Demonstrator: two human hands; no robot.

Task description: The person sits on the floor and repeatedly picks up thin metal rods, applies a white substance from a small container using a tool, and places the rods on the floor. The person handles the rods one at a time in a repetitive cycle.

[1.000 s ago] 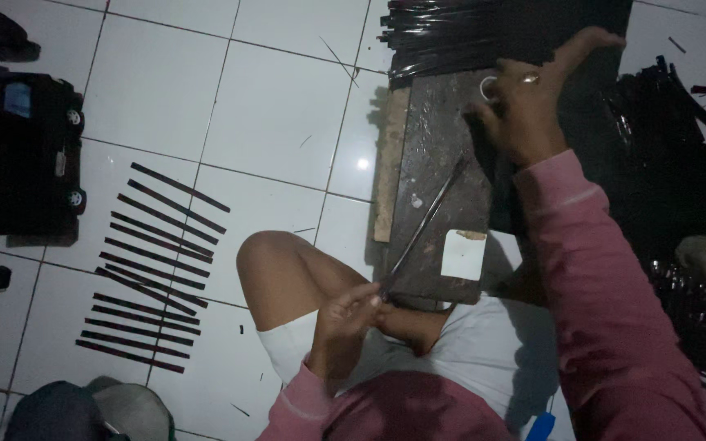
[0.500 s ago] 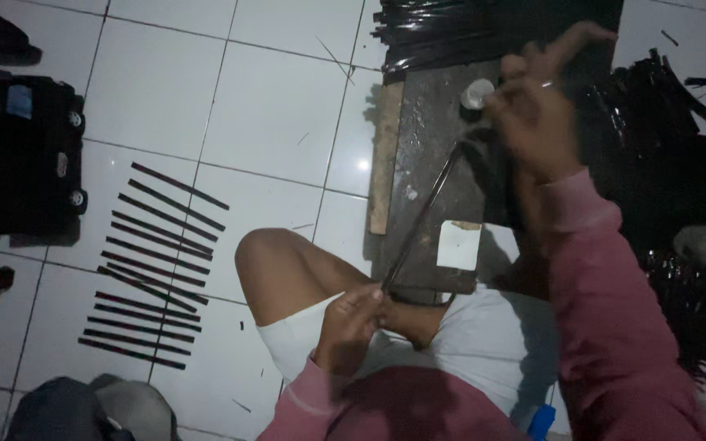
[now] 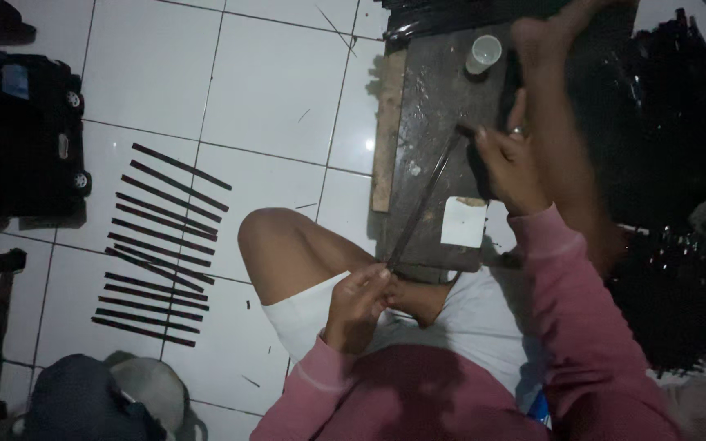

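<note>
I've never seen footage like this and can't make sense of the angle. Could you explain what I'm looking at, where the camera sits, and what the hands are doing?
There is no machine here: a person sits on a white tiled floor, and the camera is worn on their head, looking down. The left hand pinches the near end of a thin dark strip; the right hand grips its far end over a dark wooden board. On the board stand a small white cup and a white square piece. To the left, a row of similar dark strips lies side by side on the floor.
</note>
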